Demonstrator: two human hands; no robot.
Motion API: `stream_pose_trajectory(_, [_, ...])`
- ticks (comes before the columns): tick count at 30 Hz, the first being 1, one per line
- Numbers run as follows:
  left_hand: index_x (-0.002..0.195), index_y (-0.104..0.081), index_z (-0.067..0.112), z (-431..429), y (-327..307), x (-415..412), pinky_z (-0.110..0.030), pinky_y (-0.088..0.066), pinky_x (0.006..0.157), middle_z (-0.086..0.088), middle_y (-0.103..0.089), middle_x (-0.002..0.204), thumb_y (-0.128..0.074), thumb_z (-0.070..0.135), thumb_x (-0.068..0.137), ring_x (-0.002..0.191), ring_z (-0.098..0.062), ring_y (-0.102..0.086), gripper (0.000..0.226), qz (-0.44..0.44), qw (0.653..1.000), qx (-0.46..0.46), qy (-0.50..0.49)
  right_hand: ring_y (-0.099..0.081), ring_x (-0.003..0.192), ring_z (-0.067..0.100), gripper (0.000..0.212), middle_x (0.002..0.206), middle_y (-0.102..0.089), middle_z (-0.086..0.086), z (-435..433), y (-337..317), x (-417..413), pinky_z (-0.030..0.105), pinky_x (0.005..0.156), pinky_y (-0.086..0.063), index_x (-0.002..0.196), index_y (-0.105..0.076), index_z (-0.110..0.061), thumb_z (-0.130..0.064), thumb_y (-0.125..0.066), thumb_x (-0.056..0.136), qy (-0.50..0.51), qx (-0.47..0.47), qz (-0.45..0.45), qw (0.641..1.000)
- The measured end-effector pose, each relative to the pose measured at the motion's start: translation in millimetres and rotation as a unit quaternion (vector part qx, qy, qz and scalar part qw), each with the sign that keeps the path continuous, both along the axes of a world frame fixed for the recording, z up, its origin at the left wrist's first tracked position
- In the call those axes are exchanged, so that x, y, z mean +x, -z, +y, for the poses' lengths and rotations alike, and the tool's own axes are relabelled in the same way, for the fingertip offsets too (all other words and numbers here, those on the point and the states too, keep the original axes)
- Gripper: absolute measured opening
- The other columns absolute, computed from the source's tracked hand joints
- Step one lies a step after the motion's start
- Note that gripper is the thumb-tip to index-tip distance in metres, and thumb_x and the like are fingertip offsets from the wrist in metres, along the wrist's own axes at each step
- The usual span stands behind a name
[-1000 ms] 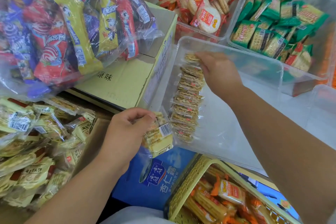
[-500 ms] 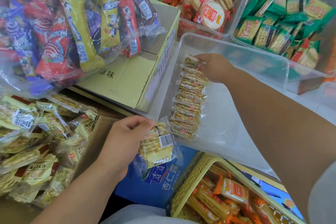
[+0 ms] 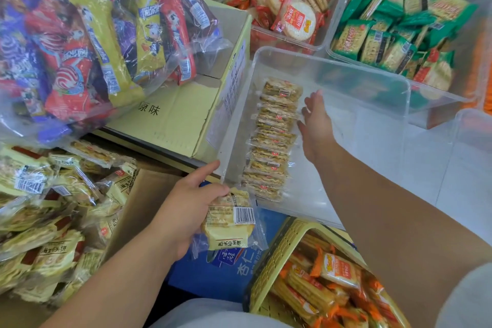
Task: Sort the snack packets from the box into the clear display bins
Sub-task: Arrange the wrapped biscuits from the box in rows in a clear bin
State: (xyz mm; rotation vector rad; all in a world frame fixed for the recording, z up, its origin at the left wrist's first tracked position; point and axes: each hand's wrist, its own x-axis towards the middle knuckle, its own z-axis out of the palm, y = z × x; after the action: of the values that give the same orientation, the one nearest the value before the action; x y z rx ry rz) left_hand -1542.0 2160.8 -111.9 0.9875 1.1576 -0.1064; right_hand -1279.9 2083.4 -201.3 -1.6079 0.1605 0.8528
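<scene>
A clear display bin (image 3: 378, 80) lies in front of me with a row of yellow cracker packets (image 3: 274, 138) standing on edge along its left wall. My right hand (image 3: 315, 125) is inside the bin, fingers straight, touching the right side of that row. My left hand (image 3: 186, 210) grips a small stack of the same yellow cracker packets (image 3: 229, 224) just outside the bin's near left corner. More of these packets fill the open cardboard box (image 3: 48, 210) at the lower left.
A big clear bag of colourful snacks (image 3: 87, 34) rests on a yellow carton (image 3: 181, 120). Behind stand bins of red rice-cracker packets (image 3: 287, 2) and green packets (image 3: 399, 24). A yellow basket (image 3: 274, 261) of orange packets sits at the near right.
My right hand has let go of the far end of the row and slid down its right side with fingers straightened. My left hand with its packets has shifted slightly toward the bin.
</scene>
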Motion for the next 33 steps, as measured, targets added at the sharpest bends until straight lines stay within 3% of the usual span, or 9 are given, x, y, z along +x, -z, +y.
stream_pose_trajectory(2, [0.131, -0.065, 0.043, -1, 1, 2, -0.057, -0.063, 0.081, -0.012, -0.079, 0.106, -0.067, 0.012, 0.095, 0.095, -0.038, -0.076, 0.048, 0.012, 1.000, 0.003, 0.006, -0.072, 0.103, 0.007, 0.055, 0.109, -0.077, -0.011, 9, 4, -5, 0.043, 0.101, -0.048, 0.119, -0.067, -0.032, -0.071, -0.034, 0.097, -0.027, 0.023, 0.042, 0.998])
stream_pose_trajectory(7, [0.133, -0.062, 0.041, 0, 1, 4, -0.039, -0.063, 0.063, -0.009, -0.081, 0.099, -0.065, 0.010, 0.096, 0.086, -0.031, -0.078, 0.048, 0.012, 1.000, -0.001, 0.005, -0.052, 0.122, 0.025, 0.081, 0.154, -0.048, 0.005, 23, 1, -8, 0.050, 0.116, -0.033, 0.150, -0.044, -0.035, -0.083, -0.034, 0.086, -0.103, -0.035, 0.060, 0.992])
stream_pose_trajectory(10, [0.133, -0.061, 0.045, -2, 0, 2, -0.048, -0.063, 0.078, -0.004, -0.080, 0.104, -0.071, 0.018, 0.092, 0.093, -0.028, -0.078, 0.051, 0.018, 0.999, 0.022, 0.014, -0.041, 0.143, 0.030, 0.080, 0.161, -0.037, 0.000, 22, -6, -7, 0.055, 0.121, -0.022, 0.155, -0.033, -0.040, -0.083, -0.032, 0.087, -0.110, -0.049, 0.059, 0.991])
stream_pose_trajectory(14, [0.125, -0.067, 0.044, -6, -11, 2, -0.039, -0.061, 0.061, -0.003, -0.079, 0.094, -0.074, 0.019, 0.093, 0.079, -0.018, -0.078, 0.041, 0.019, 0.998, 0.056, -0.014, -0.031, 0.149, 0.030, 0.073, 0.166, -0.025, -0.002, 17, -24, -9, 0.056, 0.119, -0.026, 0.159, -0.017, -0.037, -0.071, -0.034, 0.096, -0.068, -0.102, -0.069, 0.990])
stream_pose_trajectory(17, [0.107, -0.076, 0.033, -8, -21, 0, -0.041, -0.061, 0.059, -0.013, -0.079, 0.096, -0.074, 0.019, 0.093, 0.081, -0.031, -0.078, 0.020, -0.007, 0.997, 0.043, -0.064, -0.047, 0.135, 0.020, 0.058, 0.152, -0.042, -0.001, -1, -57, -27, 0.050, 0.110, -0.043, 0.149, -0.038, -0.032, -0.058, -0.048, 0.099, -0.063, -0.103, -0.194, 0.973])
stream_pose_trajectory(22, [0.093, -0.075, 0.016, -14, -41, 2, -0.035, -0.059, 0.053, -0.012, -0.078, 0.093, -0.065, 0.016, 0.096, 0.076, -0.023, -0.076, 0.011, -0.073, 0.986, 0.027, -0.147, -0.053, 0.122, 0.003, 0.046, 0.128, -0.054, -0.020, -59, -126, -93, 0.025, 0.094, -0.050, 0.121, -0.065, -0.041, -0.062, -0.067, 0.080, -0.312, 0.022, -0.339, 0.887])
stream_pose_trajectory(27, [0.112, -0.072, 0.000, -26, -62, 9, -0.031, -0.055, 0.046, -0.015, -0.075, 0.093, -0.065, 0.022, 0.094, 0.074, -0.024, -0.074, 0.029, -0.121, 0.977, -0.051, -0.169, -0.051, 0.130, 0.022, 0.066, 0.142, -0.057, -0.001, -94, -140, -134, 0.041, 0.108, -0.043, 0.136, -0.063, -0.026, -0.040, -0.086, 0.076, -0.447, 0.011, -0.504, 0.739])
stream_pose_trajectory(30, [0.111, -0.072, 0.004, -33, -71, 8, -0.033, -0.058, 0.050, -0.017, -0.077, 0.099, -0.066, 0.051, 0.080, 0.071, -0.028, -0.074, 0.057, -0.096, 0.988, -0.071, -0.100, -0.060, 0.117, 0.014, 0.043, 0.126, -0.068, -0.005, -104, -140, -136, 0.030, 0.101, -0.048, 0.129, -0.068, -0.023, -0.024, -0.068, 0.086, -0.373, 0.011, -0.485, 0.790])
stream_pose_trajectory(33, [0.116, -0.073, 0.013, -38, -74, 3, -0.028, -0.050, 0.042, -0.011, -0.078, 0.109, -0.060, 0.079, 0.074, 0.058, -0.030, -0.066, 0.080, -0.053, 0.998, 0.001, 0.024, -0.069, 0.097, 0.005, 0.023, 0.106, -0.074, -0.016, -112, -143, -136, 0.025, 0.084, -0.056, 0.116, -0.069, -0.037, -0.028, -0.064, 0.096, -0.287, 0.048, -0.330, 0.898])
